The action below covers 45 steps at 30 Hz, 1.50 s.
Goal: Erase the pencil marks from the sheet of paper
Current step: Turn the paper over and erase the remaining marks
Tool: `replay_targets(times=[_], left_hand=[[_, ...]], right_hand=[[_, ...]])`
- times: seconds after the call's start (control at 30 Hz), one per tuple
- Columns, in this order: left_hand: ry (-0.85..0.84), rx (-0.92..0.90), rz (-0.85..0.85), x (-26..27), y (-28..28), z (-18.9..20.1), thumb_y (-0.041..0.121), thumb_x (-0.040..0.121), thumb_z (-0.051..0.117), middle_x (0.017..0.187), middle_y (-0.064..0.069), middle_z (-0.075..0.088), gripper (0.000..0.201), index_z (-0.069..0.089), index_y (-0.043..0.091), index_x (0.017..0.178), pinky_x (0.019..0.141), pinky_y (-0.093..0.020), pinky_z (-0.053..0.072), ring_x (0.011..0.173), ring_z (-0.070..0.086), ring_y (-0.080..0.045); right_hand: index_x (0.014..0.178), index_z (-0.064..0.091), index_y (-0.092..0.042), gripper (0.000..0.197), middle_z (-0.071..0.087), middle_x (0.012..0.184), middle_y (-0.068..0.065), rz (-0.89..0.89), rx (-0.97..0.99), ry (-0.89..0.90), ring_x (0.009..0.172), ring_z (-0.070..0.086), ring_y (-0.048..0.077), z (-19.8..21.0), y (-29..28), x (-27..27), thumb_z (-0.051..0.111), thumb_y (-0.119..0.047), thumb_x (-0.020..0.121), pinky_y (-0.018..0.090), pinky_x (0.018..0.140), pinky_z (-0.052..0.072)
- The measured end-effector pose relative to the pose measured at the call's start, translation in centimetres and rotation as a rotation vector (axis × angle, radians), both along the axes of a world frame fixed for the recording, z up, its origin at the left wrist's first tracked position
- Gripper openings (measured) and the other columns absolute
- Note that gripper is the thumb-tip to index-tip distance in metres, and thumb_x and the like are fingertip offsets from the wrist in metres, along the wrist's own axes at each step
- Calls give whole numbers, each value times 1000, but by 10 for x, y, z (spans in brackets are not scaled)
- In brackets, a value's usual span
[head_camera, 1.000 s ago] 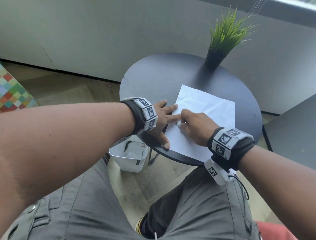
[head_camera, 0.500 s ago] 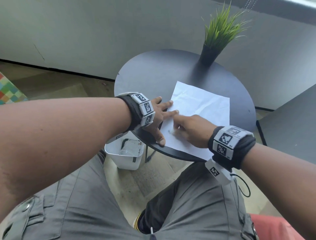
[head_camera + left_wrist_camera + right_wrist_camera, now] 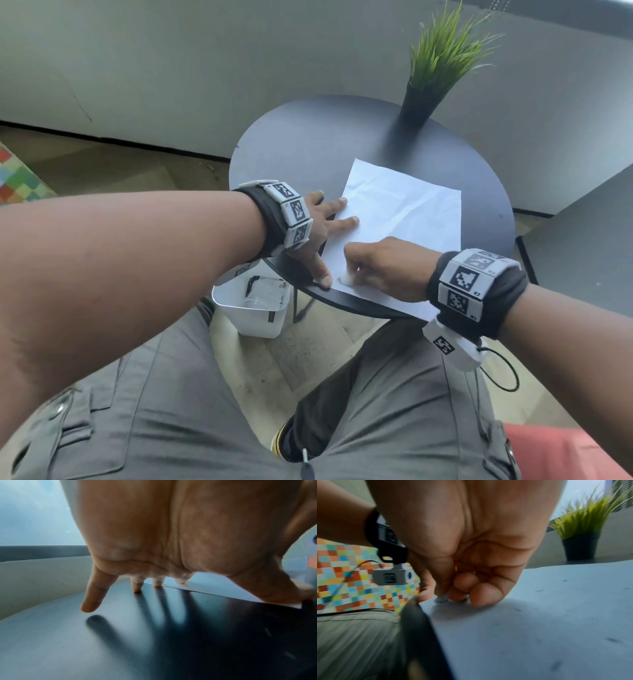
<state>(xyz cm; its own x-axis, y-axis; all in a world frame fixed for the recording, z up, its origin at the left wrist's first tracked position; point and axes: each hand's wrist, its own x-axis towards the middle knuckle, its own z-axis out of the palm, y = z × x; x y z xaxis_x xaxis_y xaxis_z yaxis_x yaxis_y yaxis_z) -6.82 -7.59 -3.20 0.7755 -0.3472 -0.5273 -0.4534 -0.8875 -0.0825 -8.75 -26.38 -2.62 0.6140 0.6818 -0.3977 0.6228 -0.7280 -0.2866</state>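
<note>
Head view: sheet of paper [image 3: 404, 219], long axis toward 1 o'clock; left hand [image 3: 322, 222] flat, pressing it; right hand [image 3: 380, 267] pinches eraser [image 3: 346, 280].

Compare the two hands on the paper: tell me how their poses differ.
The left hand lies flat with fingers spread and straight; the right hand is curled into a pinch. The left hand holds nothing, only pressing the sheet's edge, while the right hand grips a small white eraser. Both rest on the sheet.
</note>
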Motion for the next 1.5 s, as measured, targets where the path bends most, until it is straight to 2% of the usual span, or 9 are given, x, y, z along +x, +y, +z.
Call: replay_targets(times=[0.1, 0.27, 0.4, 0.57, 0.87, 1.03, 1.17, 1.33, 1.5], left_hand=[[-9, -2, -2, 1, 0, -1, 88, 60, 59, 164, 2, -14, 128, -12, 39, 154, 113, -59, 21, 148, -1, -36], [-4, -4, -9, 1, 1, -2, 88, 60, 61, 164, 0, -14, 127, -11, 39, 154, 115, -58, 19, 148, -1, -38], [4, -5, 9, 3, 1, -5, 90, 57, 59, 164, 2, -17, 132, -14, 40, 153, 115, -61, 15, 149, -7, -39], [16, -11, 3, 4, 2, -7, 92, 54, 58, 164, 0, -17, 133, -13, 39, 154, 117, -62, 15, 148, -6, -41], [-3, -2, -10, 4, 2, -6, 89, 58, 59, 164, -1, -16, 130, -13, 38, 154, 116, -61, 18, 148, -3, -41], [5, -17, -2, 5, 3, -9, 93, 53, 56, 163, 0, -17, 134, -14, 39, 153, 115, -62, 17, 148, -5, -41], [20, -5, -1, 3, 1, -4, 90, 58, 57, 163, 1, -20, 130, -14, 39, 153, 115, -64, 16, 149, -7, -39], [8, -16, -6, 2, 0, -3, 87, 60, 62, 164, 0, -17, 129, -12, 40, 154, 114, -63, 21, 148, -3, -41], [14, -12, -6, 2, 1, -5, 87, 61, 61, 163, -2, -18, 132, -15, 33, 154, 118, -60, 14, 148, -6, -41]], right_hand=[[90, 44, -20, 26, 57, 77, 1, -232, 67, -103, 72, 53, 24, -1, -5, 17, 48, -45, 96, 33, 63, 42], [91, 41, -19, 16, 49, 72, -1, 18, -13, -52, 72, 48, 26, -5, 11, -10, 47, -33, 98, 35, 62, 38], [90, 42, -23, 21, 58, 83, 2, -232, 47, -103, 77, 55, 26, -2, 3, 14, 46, -43, 96, 35, 68, 44], [92, 44, -20, 16, 53, 76, 0, 49, -30, -23, 73, 49, 25, -4, 9, -10, 48, -35, 97, 35, 66, 41], [91, 43, -21, 18, 53, 74, -1, 21, 32, -67, 70, 48, 24, -10, 8, -13, 49, -38, 96, 34, 63, 38], [97, 46, -23, 24, 63, 88, 7, -261, 79, -119, 81, 56, 29, -8, -3, 19, 47, -47, 95, 37, 74, 48], [99, 49, -19, 17, 54, 78, 1, 31, 29, -53, 75, 50, 26, -9, 11, -7, 47, -36, 98, 36, 68, 41], [105, 48, -20, 21, 58, 86, 4, -257, 108, -154, 79, 55, 28, -9, 8, 19, 45, -39, 97, 36, 71, 45], [98, 46, -23, 14, 59, 87, 3, -71, 82, -56, 80, 55, 27, -17, 19, 1, 48, -37, 96, 35, 70, 44]])
